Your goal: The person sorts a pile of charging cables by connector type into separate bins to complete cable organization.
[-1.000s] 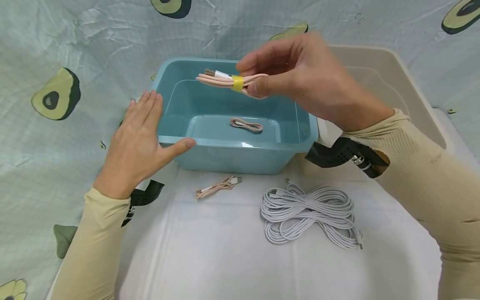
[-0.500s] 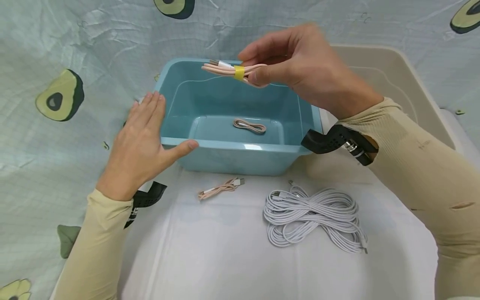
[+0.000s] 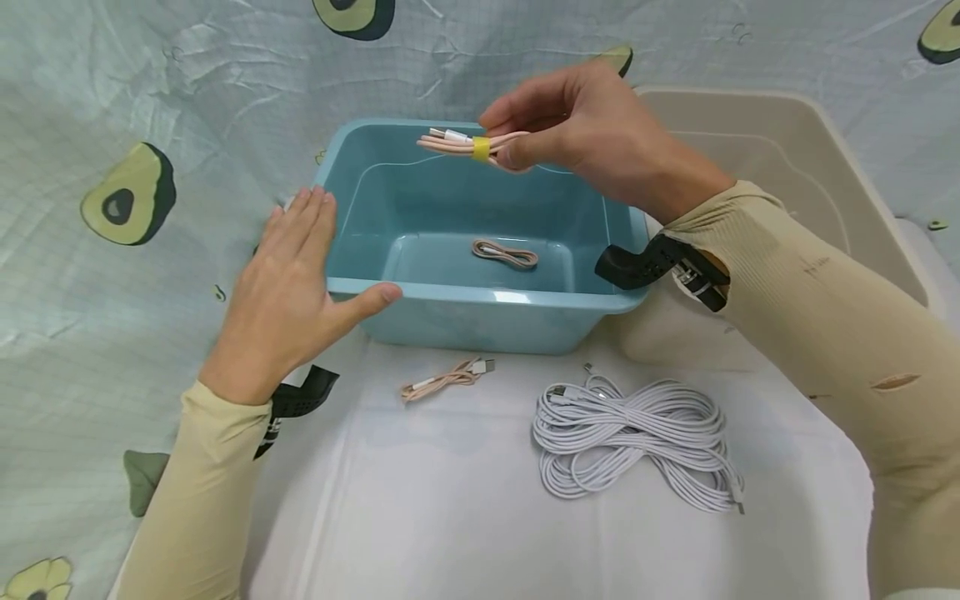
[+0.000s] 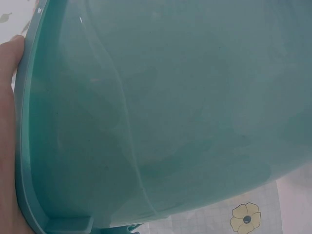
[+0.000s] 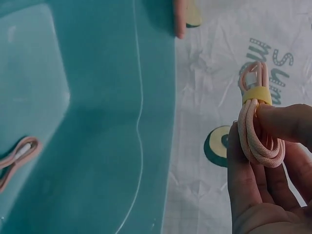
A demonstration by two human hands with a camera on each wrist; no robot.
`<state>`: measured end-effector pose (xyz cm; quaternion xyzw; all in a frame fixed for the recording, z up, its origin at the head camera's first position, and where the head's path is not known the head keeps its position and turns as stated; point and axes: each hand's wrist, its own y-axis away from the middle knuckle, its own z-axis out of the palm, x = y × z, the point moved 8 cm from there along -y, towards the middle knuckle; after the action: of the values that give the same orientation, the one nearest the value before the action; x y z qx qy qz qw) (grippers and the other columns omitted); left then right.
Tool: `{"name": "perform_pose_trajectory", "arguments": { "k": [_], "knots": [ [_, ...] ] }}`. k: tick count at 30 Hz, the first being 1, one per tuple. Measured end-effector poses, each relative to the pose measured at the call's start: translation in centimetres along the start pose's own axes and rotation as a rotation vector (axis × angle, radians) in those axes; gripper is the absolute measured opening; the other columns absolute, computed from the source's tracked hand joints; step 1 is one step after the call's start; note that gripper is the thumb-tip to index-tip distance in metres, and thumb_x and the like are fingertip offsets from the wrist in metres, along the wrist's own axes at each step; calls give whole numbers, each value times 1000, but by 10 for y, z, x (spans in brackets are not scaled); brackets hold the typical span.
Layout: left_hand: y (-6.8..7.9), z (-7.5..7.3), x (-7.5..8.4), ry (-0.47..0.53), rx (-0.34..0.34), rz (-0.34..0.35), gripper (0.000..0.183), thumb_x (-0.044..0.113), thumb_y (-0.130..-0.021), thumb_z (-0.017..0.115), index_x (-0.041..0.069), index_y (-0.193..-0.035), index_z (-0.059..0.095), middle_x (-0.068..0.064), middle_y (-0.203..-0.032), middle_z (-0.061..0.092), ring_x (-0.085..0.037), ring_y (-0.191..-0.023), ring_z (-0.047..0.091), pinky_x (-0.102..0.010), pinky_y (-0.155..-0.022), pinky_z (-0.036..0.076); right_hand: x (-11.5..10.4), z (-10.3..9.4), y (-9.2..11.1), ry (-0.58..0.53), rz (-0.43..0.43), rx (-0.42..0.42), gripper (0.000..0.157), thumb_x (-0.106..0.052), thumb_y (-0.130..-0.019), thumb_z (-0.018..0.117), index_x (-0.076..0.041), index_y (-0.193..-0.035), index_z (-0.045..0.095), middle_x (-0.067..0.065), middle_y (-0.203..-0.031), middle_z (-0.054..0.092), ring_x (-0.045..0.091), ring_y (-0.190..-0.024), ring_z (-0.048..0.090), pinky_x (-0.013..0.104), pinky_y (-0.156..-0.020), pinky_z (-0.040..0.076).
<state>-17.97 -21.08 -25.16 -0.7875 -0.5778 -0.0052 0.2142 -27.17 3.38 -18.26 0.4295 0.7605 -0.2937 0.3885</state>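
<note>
Between thumb and fingers my right hand (image 3: 600, 133) pinches a coiled pink USB cable (image 5: 263, 139), bound with a yellow band (image 3: 481, 148). It holds the cable over the far part of a blue plastic bin (image 3: 480, 298). Inside the bin, a second coiled pink cable (image 3: 505, 254) lies on the floor. My left hand (image 3: 281, 287) rests at the bin's left rim, fingers straight and thumb spread along the front edge. In the left wrist view the bin's outer wall (image 4: 195, 97) fills most of the picture, with part of the hand at its rim.
A beige bin (image 3: 795, 125) stands right of the blue one, partly behind my right arm. On the white tablecloth (image 3: 450, 500) lie a loosely bundled pink cable (image 3: 447, 379) and a large coil of white cable (image 3: 637, 442). An avocado-print sheet (image 3: 225, 100) hangs behind.
My right hand has moved up a little over the bin, with the cable still pinched, and its forearm has swung slightly left. The left hand keeps its place at the rim.
</note>
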Motion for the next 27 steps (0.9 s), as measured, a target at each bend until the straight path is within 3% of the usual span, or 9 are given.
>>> {"name": "perform_pose_trajectory", "arguments": {
  "k": [16,27],
  "knots": [
    [0,0,0,-1,-5,-8,109,71,-79,63,1,-153,25,-18,-161,26,-31,-153,20,-43,-129,10,24,5,-21,-60,44,-13,29,-13,-84,76,-11,-113,71,-1,-101,69,17,-93,65,22,-84,55],
    [0,0,0,3,-7,-13,109,72,-79,62,1,-153,25,-17,-161,27,-31,-153,20,-44,-129,11,35,14,-24,-2,73,-28,27,-14,-86,75,-13,-112,72,-2,-101,69,16,-92,66,21,-84,56]
  ]
}}
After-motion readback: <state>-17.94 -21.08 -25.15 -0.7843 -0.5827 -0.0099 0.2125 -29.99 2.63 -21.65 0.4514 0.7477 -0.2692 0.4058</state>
